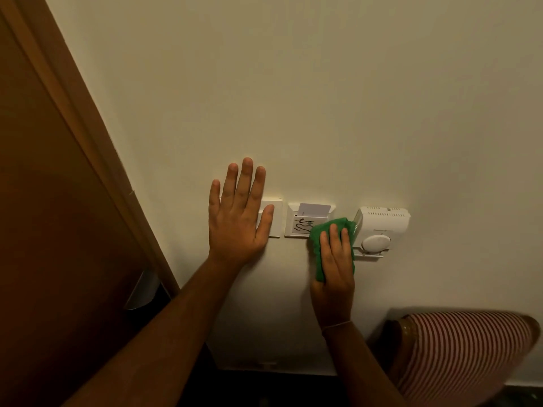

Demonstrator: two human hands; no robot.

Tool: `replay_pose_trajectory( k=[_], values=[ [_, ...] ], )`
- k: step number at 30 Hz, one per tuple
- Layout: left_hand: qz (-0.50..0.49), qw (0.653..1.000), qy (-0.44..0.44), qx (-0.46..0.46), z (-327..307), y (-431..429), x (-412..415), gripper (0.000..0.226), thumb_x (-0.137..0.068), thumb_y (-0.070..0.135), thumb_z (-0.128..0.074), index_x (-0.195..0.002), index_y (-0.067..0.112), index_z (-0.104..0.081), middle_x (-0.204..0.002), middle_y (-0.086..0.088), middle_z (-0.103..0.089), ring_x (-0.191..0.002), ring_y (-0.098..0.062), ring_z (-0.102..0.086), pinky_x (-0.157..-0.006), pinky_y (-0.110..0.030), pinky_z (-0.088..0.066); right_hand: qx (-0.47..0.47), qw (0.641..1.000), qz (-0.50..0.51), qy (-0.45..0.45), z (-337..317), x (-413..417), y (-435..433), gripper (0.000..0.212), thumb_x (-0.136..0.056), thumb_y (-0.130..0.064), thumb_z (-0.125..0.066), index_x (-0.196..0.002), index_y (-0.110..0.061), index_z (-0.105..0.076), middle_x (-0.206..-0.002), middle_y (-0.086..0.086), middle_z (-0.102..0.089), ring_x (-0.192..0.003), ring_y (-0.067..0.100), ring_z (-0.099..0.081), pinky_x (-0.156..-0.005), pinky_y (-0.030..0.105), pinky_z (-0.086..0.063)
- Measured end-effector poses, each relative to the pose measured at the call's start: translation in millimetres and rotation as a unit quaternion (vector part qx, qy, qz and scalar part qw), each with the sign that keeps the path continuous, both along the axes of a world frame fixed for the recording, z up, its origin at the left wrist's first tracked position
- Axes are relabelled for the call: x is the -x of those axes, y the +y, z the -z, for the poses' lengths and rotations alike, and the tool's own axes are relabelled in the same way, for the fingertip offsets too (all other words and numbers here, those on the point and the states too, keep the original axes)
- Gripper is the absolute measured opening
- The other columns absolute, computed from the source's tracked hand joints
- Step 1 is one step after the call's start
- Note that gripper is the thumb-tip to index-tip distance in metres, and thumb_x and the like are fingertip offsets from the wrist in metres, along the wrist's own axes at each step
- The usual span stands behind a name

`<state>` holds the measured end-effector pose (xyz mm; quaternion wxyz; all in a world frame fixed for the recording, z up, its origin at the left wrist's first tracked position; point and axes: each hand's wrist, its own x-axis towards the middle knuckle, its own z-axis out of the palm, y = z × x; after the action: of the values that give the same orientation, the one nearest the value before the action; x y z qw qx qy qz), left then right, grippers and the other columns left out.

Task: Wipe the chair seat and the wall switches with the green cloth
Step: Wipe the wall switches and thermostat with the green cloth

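- A person's right hand presses a bunched green cloth against the wall, fingers curled over it, at the gap between the key-card switch and the white thermostat.
- The left hand lies flat and fully open, holding nothing, its palm covering most of a white rocker switch plate.
- Low at right, a red-and-white striped chair back stands close to the wall; its seat is out of view.
- A wooden door and its metal handle fill the left edge.
- Risks, as judged: the leaning palm could trip the rocker; a firm swipe could dislodge the key card or turn the thermostat's dial.
- Dim, warm light blurs the thermostat's markings; the cloth's far side is hidden beneath the hand.
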<state>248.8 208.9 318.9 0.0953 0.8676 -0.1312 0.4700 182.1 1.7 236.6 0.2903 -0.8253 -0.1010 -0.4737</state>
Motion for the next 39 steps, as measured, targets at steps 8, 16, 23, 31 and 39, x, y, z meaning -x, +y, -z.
replay_pose_trajectory(
  k=[8, 16, 23, 31, 39],
  values=[
    [0.01, 0.999, -0.03, 0.017, 2, -2, -3, 0.075, -0.115, 0.047, -0.029, -0.178, 0.025, 0.004, -0.186, 0.004, 0.015, -0.173, -0.02, 0.01, -0.137, -0.048, 0.007, 0.001, 1.0, -0.006, -0.017, -2, -6, 5, 0.091, -0.078, 0.032, -0.074, -0.155, -0.001, -0.04, -0.162, 0.018, -0.042, -0.165, 0.025, -0.021, -0.135, 0.044, -0.023],
    [0.008, 0.999, -0.025, 0.02, 3, -4, -1, 0.068, -0.118, 0.042, -0.023, -0.178, 0.026, 0.005, -0.185, 0.005, 0.017, -0.172, -0.02, 0.011, -0.138, -0.047, 0.006, 0.012, 0.999, -0.045, -0.018, -11, -6, -3, 0.079, -0.083, 0.031, -0.065, -0.153, 0.0, -0.044, -0.162, 0.019, -0.041, -0.165, 0.023, -0.019, -0.136, 0.04, -0.019],
    [0.008, 0.999, -0.02, 0.027, 2, -3, 0, 0.069, -0.118, 0.042, -0.024, -0.178, 0.026, 0.007, -0.184, 0.005, 0.019, -0.172, -0.019, 0.014, -0.137, -0.046, 0.008, 0.016, 0.999, -0.029, -0.009, 2, -3, 3, 0.086, -0.078, 0.033, -0.07, -0.154, -0.001, -0.045, -0.163, 0.018, -0.04, -0.166, 0.023, -0.016, -0.132, 0.051, -0.026],
    [-0.008, 1.0, -0.003, 0.02, -1, -5, 2, 0.071, -0.118, 0.043, -0.022, -0.175, 0.026, 0.015, -0.181, 0.005, 0.029, -0.169, -0.018, 0.024, -0.136, -0.044, 0.014, -0.013, 0.999, -0.023, -0.034, -15, -12, 14, 0.064, -0.091, 0.021, -0.073, -0.149, 0.003, -0.053, -0.167, 0.014, -0.036, -0.164, 0.031, -0.02, -0.132, 0.053, -0.026],
    [0.001, 1.0, 0.0, 0.023, -1, -4, 3, 0.07, -0.118, 0.043, -0.022, -0.176, 0.026, 0.014, -0.181, 0.004, 0.028, -0.169, -0.018, 0.023, -0.137, -0.045, 0.012, 0.005, 0.999, 0.008, 0.041, 9, 5, 23, 0.067, -0.087, 0.027, -0.065, -0.149, 0.003, -0.057, -0.164, 0.018, -0.041, -0.158, 0.041, -0.027, -0.126, 0.061, -0.035]
  ],
)
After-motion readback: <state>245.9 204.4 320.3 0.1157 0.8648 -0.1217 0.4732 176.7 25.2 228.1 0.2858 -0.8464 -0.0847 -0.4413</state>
